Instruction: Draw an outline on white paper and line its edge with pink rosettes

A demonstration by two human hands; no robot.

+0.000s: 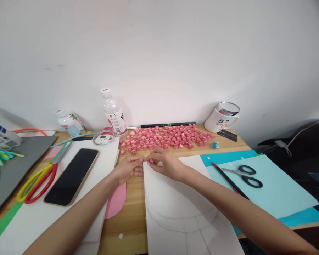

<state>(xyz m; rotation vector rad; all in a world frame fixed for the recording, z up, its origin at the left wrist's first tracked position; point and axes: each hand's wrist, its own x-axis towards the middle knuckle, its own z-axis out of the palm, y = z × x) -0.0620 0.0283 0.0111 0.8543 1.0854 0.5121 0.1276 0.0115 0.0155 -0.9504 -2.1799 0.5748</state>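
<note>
- The pink paper roll (150, 161) sat at the centre of the frame, between the two hands and right at their fingertips, just over the top edge of the white sheet (175, 212).
- The right hand (167, 164) came in from the lower right, and its thumb and fingers were pinched closed on the roll.
- The left hand (129, 169) came in from the lower left with its fingers curled and their tips against the roll's left side. Whether it actually gripped the roll could not be told.
- The roll was small, round and bright pink, and it looked like a coiled strip of paper. The fingers hid most of it.
- Just above the hands, a heap of like pink rolls (164, 136) spread across the wooden table (133, 219).
- A flat pink paper piece (117, 200) lay under the left wrist.
- A smartphone (71, 175) lay to the left of centre, and black scissors (246, 174) rested on light blue paper (268, 187) at the right.
</note>
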